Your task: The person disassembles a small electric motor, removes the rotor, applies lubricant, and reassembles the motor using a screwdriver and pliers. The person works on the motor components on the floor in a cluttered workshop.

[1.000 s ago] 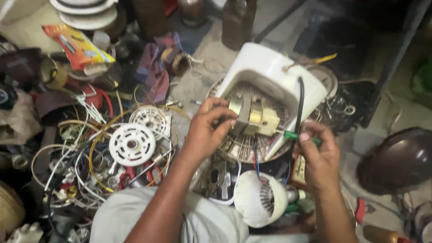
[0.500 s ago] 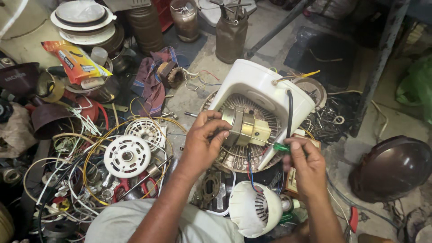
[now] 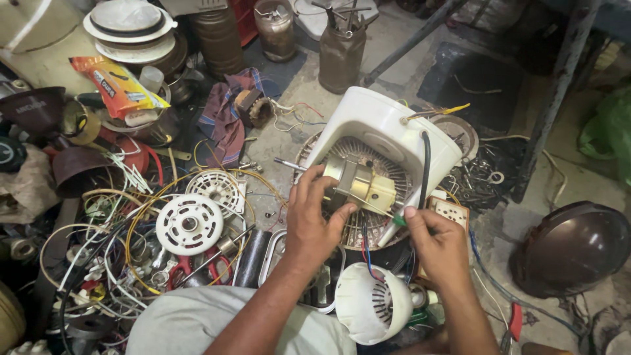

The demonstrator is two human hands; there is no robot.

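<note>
A white fan housing (image 3: 384, 128) lies open on the floor, its brass-coloured motor (image 3: 358, 186) exposed over a round slotted grille (image 3: 388, 171). My left hand (image 3: 314, 215) grips the left end of the motor. My right hand (image 3: 437, 240) pinches a green-and-white screwdriver (image 3: 397, 222) whose tip points into the motor. A black cable (image 3: 424, 167) runs down the housing beside my right hand. A white vented motor cover (image 3: 371, 306) lies just below both hands, with red and blue wires leading to it.
Left of me is a tangle of yellow and white wires with white round fan discs (image 3: 189, 223). A brown dome cover (image 3: 575, 246) lies at the right, a dark metal can (image 3: 342, 49) behind, stacked plates (image 3: 128, 26) and an orange packet (image 3: 118, 85) far left.
The camera has tilted so the fan sits lower and more central. My left hand has shifted its grip on the motor, and my right hand has brought the screwdriver closer to it.
</note>
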